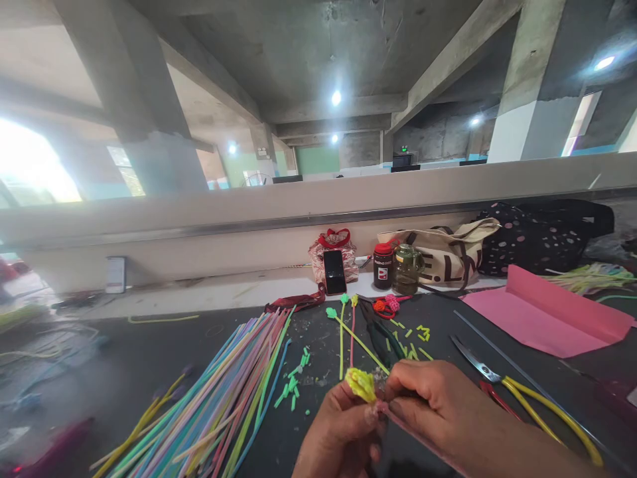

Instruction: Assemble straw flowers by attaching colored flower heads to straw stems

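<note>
A yellow knotted flower (361,384) made of plastic strips is pinched between the thumb and fingers of my left hand (334,428). Just below it, my right hand (440,405) grips a pink strip (414,435) that meets the flower's base. The fingers of both hands nearly touch there and partly hide the join. Beyond the hands lie finished-looking flowers: two with green heads (331,313) on yellow-green stems and one with a yellow head (354,300) on a pink stem. Dark-handled pliers (381,332) lie behind my right hand, among yellow cut pieces (423,332).
A bundle of coloured strips (219,398) spreads across the left, beside green offcuts (293,382). Yellow-handled scissors (540,405) and a pink sheet (547,315) lie to the right. Against the back stand a phone (334,272), a red-capped bottle (383,269), a green jar (405,271) and bags (450,255).
</note>
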`<state>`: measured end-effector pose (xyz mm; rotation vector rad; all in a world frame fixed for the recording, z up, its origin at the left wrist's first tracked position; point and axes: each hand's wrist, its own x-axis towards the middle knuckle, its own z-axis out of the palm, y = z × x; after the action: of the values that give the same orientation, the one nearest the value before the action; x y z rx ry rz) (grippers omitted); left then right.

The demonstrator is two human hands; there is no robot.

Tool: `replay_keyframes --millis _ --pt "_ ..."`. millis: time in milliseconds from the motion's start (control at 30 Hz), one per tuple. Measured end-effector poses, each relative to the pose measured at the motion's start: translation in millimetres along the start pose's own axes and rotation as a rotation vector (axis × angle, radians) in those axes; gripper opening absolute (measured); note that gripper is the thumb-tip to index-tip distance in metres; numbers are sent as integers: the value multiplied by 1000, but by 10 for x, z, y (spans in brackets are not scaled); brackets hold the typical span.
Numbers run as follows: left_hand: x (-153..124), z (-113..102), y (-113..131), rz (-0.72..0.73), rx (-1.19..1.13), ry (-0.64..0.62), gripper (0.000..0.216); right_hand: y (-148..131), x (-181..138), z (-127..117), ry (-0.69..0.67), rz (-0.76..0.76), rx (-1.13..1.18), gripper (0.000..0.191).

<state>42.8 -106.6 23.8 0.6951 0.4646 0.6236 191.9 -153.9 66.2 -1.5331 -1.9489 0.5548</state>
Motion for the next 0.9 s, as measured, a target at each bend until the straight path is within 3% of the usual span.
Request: replay_keyframes --millis 267,533,700,900 --pt "-20 -20 -20 30 33 -34 25 -55 -47 -9 -7 9 29 15" --pt "-14 18 -57 176 44 18 22 -24 -62 17 -20 21 -18 14" --pt "3 -12 -69 144 8 50 15 -14 -61 20 -2 47 -42 17" --pt "0 -52 -64 127 23 -39 18 -13 -40 23 6 59 -45 17"
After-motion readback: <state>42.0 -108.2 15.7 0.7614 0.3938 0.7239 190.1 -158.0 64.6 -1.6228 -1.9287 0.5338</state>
